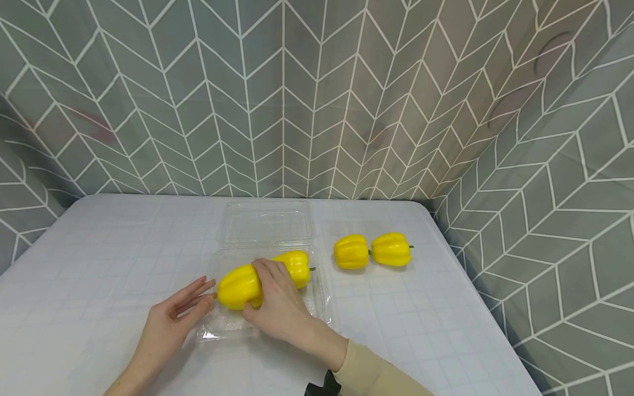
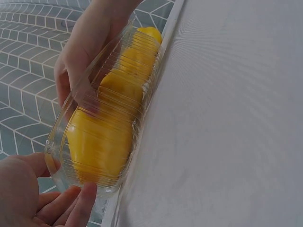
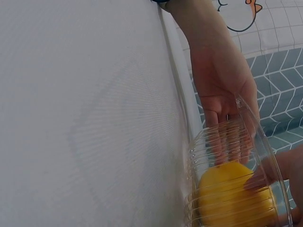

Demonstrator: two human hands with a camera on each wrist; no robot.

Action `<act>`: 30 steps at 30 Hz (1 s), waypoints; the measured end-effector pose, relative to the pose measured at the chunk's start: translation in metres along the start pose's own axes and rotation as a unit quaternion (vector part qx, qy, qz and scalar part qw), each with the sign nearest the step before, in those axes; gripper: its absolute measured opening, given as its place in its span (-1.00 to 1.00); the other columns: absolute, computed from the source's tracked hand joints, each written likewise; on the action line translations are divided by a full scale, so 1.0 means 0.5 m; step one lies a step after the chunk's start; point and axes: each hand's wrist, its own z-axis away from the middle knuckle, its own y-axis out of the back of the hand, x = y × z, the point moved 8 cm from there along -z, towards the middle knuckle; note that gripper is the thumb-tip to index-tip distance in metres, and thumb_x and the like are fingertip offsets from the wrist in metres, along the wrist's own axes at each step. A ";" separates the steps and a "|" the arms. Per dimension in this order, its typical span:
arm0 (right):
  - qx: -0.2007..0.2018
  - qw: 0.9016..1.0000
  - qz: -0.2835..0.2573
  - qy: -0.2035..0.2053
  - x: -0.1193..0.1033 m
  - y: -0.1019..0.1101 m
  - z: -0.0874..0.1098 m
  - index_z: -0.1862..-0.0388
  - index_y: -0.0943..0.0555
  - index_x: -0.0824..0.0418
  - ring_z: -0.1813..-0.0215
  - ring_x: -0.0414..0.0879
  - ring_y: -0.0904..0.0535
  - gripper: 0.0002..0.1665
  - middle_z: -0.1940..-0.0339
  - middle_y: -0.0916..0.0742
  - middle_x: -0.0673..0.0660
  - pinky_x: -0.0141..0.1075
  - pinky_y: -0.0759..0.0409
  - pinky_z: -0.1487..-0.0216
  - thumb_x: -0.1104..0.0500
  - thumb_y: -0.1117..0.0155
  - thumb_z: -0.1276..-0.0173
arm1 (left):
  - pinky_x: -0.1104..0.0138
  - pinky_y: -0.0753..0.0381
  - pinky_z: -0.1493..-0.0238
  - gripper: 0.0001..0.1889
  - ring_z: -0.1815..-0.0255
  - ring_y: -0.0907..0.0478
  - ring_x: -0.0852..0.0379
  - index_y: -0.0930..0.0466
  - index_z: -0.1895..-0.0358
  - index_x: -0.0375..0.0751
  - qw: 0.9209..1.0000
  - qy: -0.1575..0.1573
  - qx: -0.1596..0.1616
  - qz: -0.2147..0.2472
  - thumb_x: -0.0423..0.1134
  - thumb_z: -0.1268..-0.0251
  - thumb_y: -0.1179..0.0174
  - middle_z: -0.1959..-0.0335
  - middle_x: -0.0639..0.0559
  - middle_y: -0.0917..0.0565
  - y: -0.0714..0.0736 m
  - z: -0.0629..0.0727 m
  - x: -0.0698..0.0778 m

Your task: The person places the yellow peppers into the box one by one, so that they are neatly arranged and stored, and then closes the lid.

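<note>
My right hand (image 1: 283, 303) grips a yellow bell pepper (image 1: 239, 287) from above, inside the front part of a clear plastic clamshell box (image 1: 218, 332). Behind it, a second yellow bell pepper (image 1: 299, 268) sits in the box with its green stem pointing right, partly covered by the hand. My left hand (image 1: 170, 319) is at the box's left side, its fingers extended against the outer wall. In the left wrist view, the thumb and fingertips of the left hand (image 2: 40, 194) touch the box's corner, close to the gripped pepper (image 2: 99, 142).
The box's clear lid (image 1: 267, 224) lies flipped back toward the table's far edge. Two more yellow bell peppers, a left one (image 1: 351, 252) and a right one (image 1: 391, 249), lie side by side on the white-covered table (image 1: 421, 330). Patterned curtains (image 1: 297, 99) hang behind and to the right.
</note>
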 end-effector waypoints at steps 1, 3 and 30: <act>0.001 1.000 0.001 0.000 0.000 0.000 0.000 -0.37 -0.42 0.25 -0.34 -0.05 -0.43 -0.14 -0.35 -0.55 0.09 -0.26 -0.41 -0.44 0.09 -0.48 -0.07 | 0.56 -0.67 0.07 -0.44 0.02 -0.64 0.49 -0.38 -0.41 -0.33 1.000 0.000 -0.001 0.000 -0.23 -0.42 -0.26 -0.20 -0.11 -0.66 0.000 0.000 0.000; 0.005 1.000 0.000 0.002 0.001 0.002 0.001 -0.37 -0.43 0.27 -0.34 -0.04 -0.43 -0.15 -0.36 -0.55 0.11 -0.25 -0.42 -0.44 0.09 -0.49 -0.10 | 0.56 -0.67 0.07 -0.44 0.02 -0.65 0.47 -0.38 -0.41 -0.34 1.000 0.000 -0.002 0.001 -0.24 -0.42 -0.25 -0.20 -0.12 -0.66 0.000 0.000 0.000; 0.012 1.000 -0.006 -0.006 0.001 0.006 0.003 -0.38 -0.42 0.33 -0.36 -0.01 -0.41 -0.23 -0.41 -0.50 0.17 -0.22 -0.45 -0.41 0.17 -0.44 -0.21 | 0.62 -0.63 0.08 -0.44 0.02 -0.61 0.55 -0.39 -0.42 -0.28 1.000 0.018 -0.001 -0.022 -0.17 -0.44 -0.24 -0.23 -0.14 -0.64 0.001 0.002 0.002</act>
